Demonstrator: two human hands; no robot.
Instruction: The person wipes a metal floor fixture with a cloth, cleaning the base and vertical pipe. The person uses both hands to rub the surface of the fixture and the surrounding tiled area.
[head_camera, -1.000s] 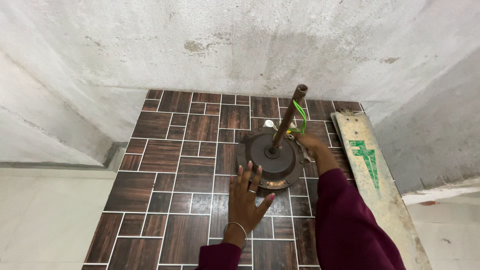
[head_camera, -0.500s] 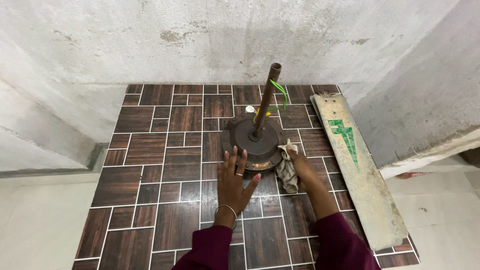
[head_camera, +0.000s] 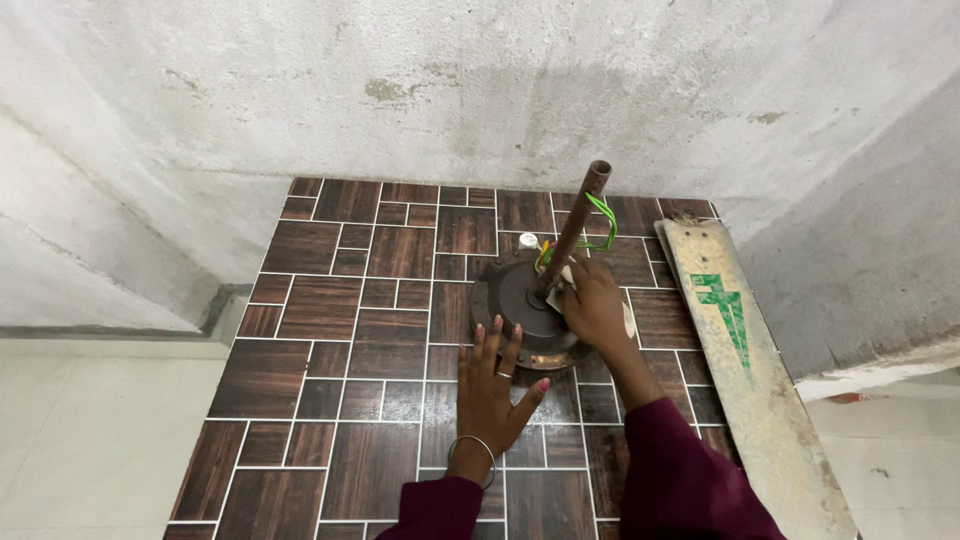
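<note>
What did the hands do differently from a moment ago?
The right hand moved with its cloth from the near right edge of the fan motor up onto its top, close to the rod. The left hand stayed flat on the tiles, fingertips at the motor's near rim. The fan blade still lies on the right.

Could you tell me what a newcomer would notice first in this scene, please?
The round brown fan motor with its upright rod stands mid-floor on the dark tiles. The right hand presses a cloth on its top, while the left hand lies flat against its near edge. A pale blade with a green bolt mark lies to the right, by the wall.
</note>
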